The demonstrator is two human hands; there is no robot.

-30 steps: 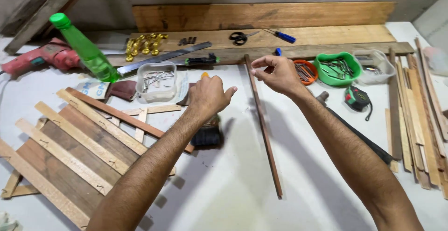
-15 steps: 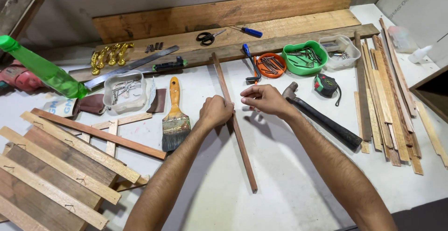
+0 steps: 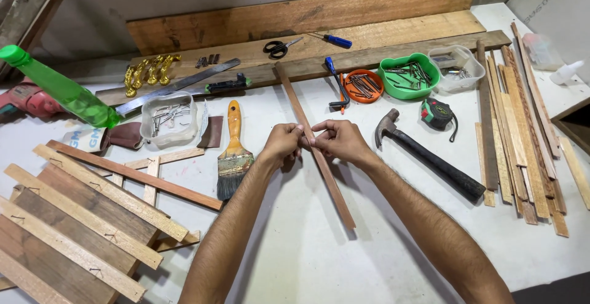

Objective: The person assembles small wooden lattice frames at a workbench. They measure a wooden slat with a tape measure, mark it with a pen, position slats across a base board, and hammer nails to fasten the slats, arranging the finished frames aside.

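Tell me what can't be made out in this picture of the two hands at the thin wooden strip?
Head view only:
- Whatever the left hand and right hand pinch over the thin reddish wooden strip: hidden by the fingers.
- Red power drill: cut off by the left edge, partly behind the green plastic bottle.
- Contents of the clear plastic tub: too small.

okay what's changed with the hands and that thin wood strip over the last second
Both hands came together at the strip: the left hand and right hand now pinch it at its middle, fingertips meeting. A second ago they were apart, the right hand at its far end. The hammer and brush stayed put.
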